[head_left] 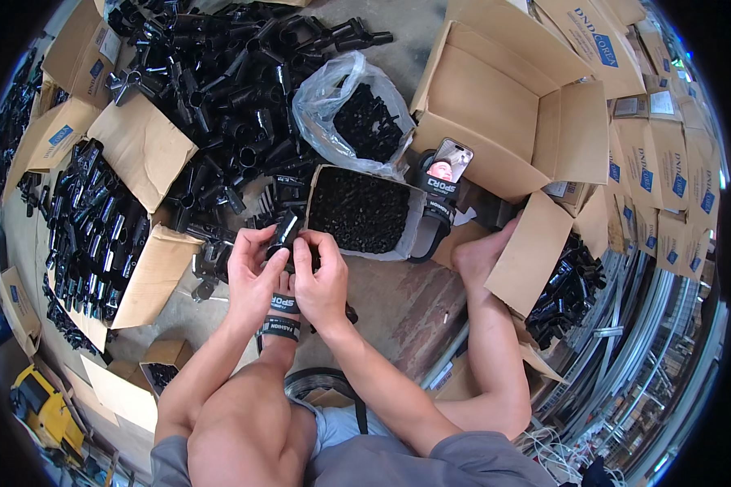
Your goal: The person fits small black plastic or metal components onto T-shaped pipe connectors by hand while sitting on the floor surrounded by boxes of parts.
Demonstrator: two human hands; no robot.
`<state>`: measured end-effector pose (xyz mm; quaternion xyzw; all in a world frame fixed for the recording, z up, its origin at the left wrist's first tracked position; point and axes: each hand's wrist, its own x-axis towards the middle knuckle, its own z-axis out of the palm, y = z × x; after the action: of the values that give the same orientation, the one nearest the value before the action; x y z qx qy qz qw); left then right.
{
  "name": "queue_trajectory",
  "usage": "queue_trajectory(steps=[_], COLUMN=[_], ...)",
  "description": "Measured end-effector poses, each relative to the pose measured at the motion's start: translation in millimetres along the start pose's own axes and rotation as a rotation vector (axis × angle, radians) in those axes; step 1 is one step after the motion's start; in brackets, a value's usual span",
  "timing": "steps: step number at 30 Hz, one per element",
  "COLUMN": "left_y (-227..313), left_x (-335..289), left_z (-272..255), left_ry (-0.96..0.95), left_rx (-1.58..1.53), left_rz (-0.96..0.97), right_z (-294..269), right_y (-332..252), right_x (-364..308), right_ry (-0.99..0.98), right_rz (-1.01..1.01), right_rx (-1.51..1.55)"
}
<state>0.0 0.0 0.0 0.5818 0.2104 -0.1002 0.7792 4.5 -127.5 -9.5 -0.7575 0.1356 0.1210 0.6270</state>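
the left hand (254,268) and right hand (322,280) meet, fingers closed around 1 black tubular fitting (285,230) between them, its long axis tipped toward 1 o'clock, with the carton (416,224) of small black pieces (359,211) at 2 o'clock, nearer the right hand.

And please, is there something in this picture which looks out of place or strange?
Yes: a lit phone seems propped on an empty black sandal, between the box of small black parts and the large open carton. Footwear is an unusual phone stand.
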Motion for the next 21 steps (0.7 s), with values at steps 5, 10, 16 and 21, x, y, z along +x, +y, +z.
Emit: queue_trajectory(steps=[5, 10, 16, 21], left_y=[0, 0, 4, 3], left_x=[0, 0, 0, -6], left_z=[4, 2, 3, 6], left_ry=[0.034, 0.025, 0.021, 0.0], left_rx=[-0.067, -0.042, -0.036, -0.024], left_rz=[0.02, 0.031, 0.031, 0.024], right_z=[7, 3, 7, 4], right_y=[-29, -23, -18, 9], right_x=[-6, -1, -2, 1], right_ry=[0.169, 0.083, 0.121, 0.225], right_rz=[-0.071, 0.016, -0.176, -0.325], right_rx=[0.2, 0.067, 0.044, -0.167])
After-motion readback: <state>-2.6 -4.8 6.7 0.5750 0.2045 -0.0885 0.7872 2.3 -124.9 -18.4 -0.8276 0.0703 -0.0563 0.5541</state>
